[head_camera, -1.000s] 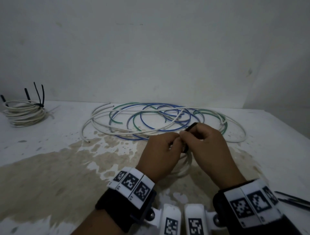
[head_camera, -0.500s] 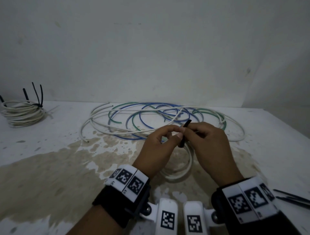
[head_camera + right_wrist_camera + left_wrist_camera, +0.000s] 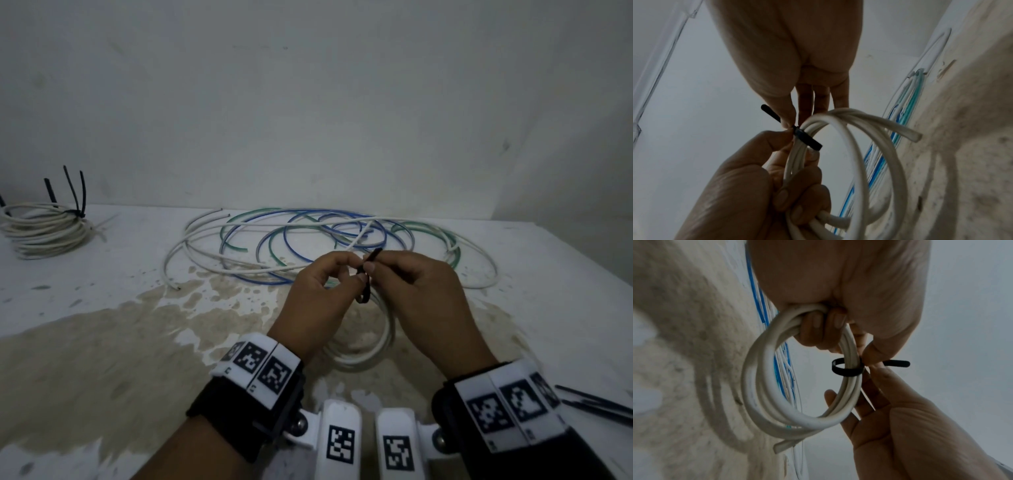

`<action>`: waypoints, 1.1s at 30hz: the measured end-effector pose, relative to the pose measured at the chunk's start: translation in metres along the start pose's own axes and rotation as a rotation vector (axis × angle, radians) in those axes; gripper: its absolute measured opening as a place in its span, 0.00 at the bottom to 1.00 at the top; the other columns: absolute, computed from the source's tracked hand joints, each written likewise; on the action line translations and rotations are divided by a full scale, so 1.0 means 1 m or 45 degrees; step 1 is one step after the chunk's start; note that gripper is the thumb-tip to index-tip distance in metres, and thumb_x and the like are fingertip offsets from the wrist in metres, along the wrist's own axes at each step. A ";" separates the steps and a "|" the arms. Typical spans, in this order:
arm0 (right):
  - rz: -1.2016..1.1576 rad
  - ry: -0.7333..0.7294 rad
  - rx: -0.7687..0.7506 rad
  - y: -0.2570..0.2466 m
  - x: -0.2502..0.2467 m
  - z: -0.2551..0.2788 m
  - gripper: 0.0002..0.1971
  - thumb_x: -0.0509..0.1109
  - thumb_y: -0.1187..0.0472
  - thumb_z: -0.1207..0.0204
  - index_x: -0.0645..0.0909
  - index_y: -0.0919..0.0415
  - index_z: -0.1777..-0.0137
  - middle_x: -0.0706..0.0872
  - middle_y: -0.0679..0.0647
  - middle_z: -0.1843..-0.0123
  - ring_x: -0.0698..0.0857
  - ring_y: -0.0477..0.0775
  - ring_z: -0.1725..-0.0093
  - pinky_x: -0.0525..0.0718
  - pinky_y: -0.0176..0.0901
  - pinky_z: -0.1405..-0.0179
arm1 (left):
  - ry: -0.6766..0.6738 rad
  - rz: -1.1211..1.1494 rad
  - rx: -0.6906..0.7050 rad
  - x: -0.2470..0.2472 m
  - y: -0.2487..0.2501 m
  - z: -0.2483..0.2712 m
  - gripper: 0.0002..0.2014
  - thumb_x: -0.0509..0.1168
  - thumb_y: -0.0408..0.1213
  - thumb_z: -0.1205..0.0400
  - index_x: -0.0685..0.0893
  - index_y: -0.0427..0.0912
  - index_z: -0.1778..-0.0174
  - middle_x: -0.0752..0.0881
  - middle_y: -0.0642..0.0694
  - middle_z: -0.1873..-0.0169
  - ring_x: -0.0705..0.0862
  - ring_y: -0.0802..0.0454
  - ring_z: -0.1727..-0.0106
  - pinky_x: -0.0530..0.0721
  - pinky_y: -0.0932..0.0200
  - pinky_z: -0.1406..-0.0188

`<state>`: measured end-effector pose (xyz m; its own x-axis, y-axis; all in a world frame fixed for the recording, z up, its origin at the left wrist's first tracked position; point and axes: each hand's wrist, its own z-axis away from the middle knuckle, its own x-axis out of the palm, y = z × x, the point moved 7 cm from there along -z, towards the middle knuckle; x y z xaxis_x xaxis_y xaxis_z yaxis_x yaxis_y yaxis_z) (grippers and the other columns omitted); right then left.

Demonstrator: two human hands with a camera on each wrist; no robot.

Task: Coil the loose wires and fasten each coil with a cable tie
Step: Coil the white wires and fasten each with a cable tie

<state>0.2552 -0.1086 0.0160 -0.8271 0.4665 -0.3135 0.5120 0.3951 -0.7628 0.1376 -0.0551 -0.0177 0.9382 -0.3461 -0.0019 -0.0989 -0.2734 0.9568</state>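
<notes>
Surface (image 3: 85, 342): white, with a broad brownish stain across its near half; it carries everything listed below.

Loose wires (image 3: 308, 240): white, blue and green lengths lying in wide overlapping loops near the far edge, around the middle.

Tied coil (image 3: 44, 229): white, at the far left edge of the surface, bound with black ties whose tails stand upright.

White coil (image 3: 797, 386): several turns of wire, held in your grip above the stain near the middle of the surface, clear of the loose wires behind it.

Your left hand (image 3: 315, 301): lower fingers curled round the coil's turns, thumb and forefinger pinching at the tie.

Your right hand (image 3: 424, 301): thumb and forefinger pinching the cable tie just beside your left fingertips; the other fingers lie straight behind the coil.

Spare ties (image 3: 596, 406): thin black strips lying at the near right edge of the surface.

Cable tie (image 3: 846, 368): black, looped once round the coil's turns, its free tail sticking out past your fingertips.
</notes>
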 end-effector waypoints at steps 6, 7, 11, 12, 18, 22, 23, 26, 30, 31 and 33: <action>0.079 0.001 -0.122 -0.004 -0.001 0.000 0.12 0.72 0.66 0.26 0.83 0.45 0.61 0.84 0.41 0.61 0.82 0.33 0.59 0.71 0.18 0.60 | 0.006 -0.046 0.066 0.001 0.003 0.001 0.04 0.70 0.33 0.22 0.82 0.39 0.53 0.78 0.31 0.60 0.68 0.63 0.82 0.66 0.72 0.81; 0.110 -0.004 -0.157 -0.006 -0.001 0.000 0.13 0.72 0.65 0.26 0.82 0.43 0.62 0.84 0.41 0.61 0.81 0.34 0.59 0.71 0.18 0.60 | 0.010 -0.060 0.071 0.001 0.003 0.001 0.06 0.70 0.37 0.25 0.83 0.41 0.55 0.78 0.32 0.59 0.68 0.63 0.82 0.66 0.72 0.80; 0.220 -0.042 -0.203 -0.005 0.002 0.000 0.08 0.68 0.59 0.28 0.80 0.43 0.62 0.83 0.39 0.60 0.80 0.34 0.56 0.71 0.20 0.57 | 0.024 -0.064 0.043 0.000 0.002 0.001 0.07 0.67 0.40 0.31 0.83 0.46 0.58 0.76 0.41 0.61 0.69 0.64 0.81 0.66 0.74 0.80; 0.235 -0.042 -0.212 -0.005 0.002 0.000 0.06 0.67 0.59 0.28 0.81 0.45 0.61 0.82 0.38 0.60 0.80 0.33 0.56 0.70 0.19 0.56 | 0.017 -0.063 0.042 -0.001 0.002 0.001 0.06 0.68 0.39 0.29 0.83 0.46 0.58 0.76 0.42 0.61 0.69 0.65 0.81 0.66 0.74 0.80; 0.205 0.194 -0.344 -0.020 -0.017 -0.001 0.05 0.67 0.65 0.25 0.85 0.62 0.58 0.83 0.50 0.59 0.78 0.39 0.56 0.71 0.21 0.52 | -0.031 -0.239 0.119 0.001 0.001 0.000 0.09 0.68 0.30 0.22 0.82 0.50 0.61 0.76 0.44 0.63 0.73 0.62 0.69 0.71 0.69 0.68; -0.024 0.012 -0.047 -0.003 -0.003 -0.003 0.07 0.67 0.66 0.21 0.81 0.55 0.59 0.86 0.50 0.59 0.82 0.35 0.60 0.74 0.21 0.59 | -0.006 -0.162 0.062 -0.004 -0.007 -0.001 0.06 0.69 0.32 0.23 0.83 0.48 0.61 0.78 0.43 0.63 0.75 0.61 0.72 0.74 0.67 0.69; -0.088 -0.045 0.009 0.001 0.001 -0.002 0.07 0.68 0.66 0.21 0.81 0.53 0.58 0.87 0.48 0.59 0.83 0.36 0.59 0.76 0.23 0.59 | -0.006 -0.134 0.032 -0.006 -0.009 -0.002 0.05 0.68 0.30 0.22 0.84 0.46 0.59 0.79 0.41 0.63 0.73 0.63 0.77 0.72 0.69 0.74; -0.036 -0.180 0.046 0.004 0.008 0.000 0.08 0.71 0.66 0.25 0.84 0.50 0.56 0.88 0.45 0.56 0.87 0.40 0.57 0.82 0.30 0.57 | -0.015 -0.052 -0.022 -0.004 -0.010 -0.002 0.02 0.66 0.29 0.20 0.83 0.38 0.54 0.80 0.33 0.61 0.70 0.65 0.83 0.67 0.73 0.80; 0.088 -0.030 -0.002 0.007 -0.004 -0.002 0.14 0.71 0.68 0.25 0.84 0.44 0.61 0.89 0.43 0.58 0.87 0.40 0.57 0.81 0.27 0.55 | -0.100 0.021 -0.097 0.004 -0.014 -0.001 0.05 0.63 0.27 0.18 0.81 0.41 0.53 0.78 0.42 0.66 0.68 0.61 0.83 0.67 0.68 0.81; 0.093 0.008 -0.004 0.008 -0.008 -0.003 0.14 0.71 0.68 0.25 0.84 0.43 0.61 0.88 0.41 0.59 0.87 0.39 0.56 0.80 0.26 0.55 | -0.130 0.049 -0.131 0.005 -0.016 -0.001 0.04 0.62 0.27 0.18 0.80 0.39 0.54 0.77 0.48 0.71 0.67 0.59 0.83 0.66 0.65 0.81; 0.129 0.036 -0.031 0.009 -0.010 -0.003 0.13 0.72 0.68 0.25 0.84 0.45 0.60 0.87 0.39 0.59 0.85 0.35 0.56 0.77 0.21 0.56 | -0.155 0.019 -0.145 0.006 -0.018 -0.002 0.04 0.61 0.28 0.17 0.80 0.37 0.56 0.75 0.53 0.79 0.68 0.56 0.82 0.67 0.63 0.78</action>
<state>0.2692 -0.1071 0.0141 -0.7640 0.5273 -0.3720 0.5985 0.3635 -0.7140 0.1456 -0.0510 -0.0344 0.8891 -0.4575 -0.0165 -0.0674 -0.1664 0.9837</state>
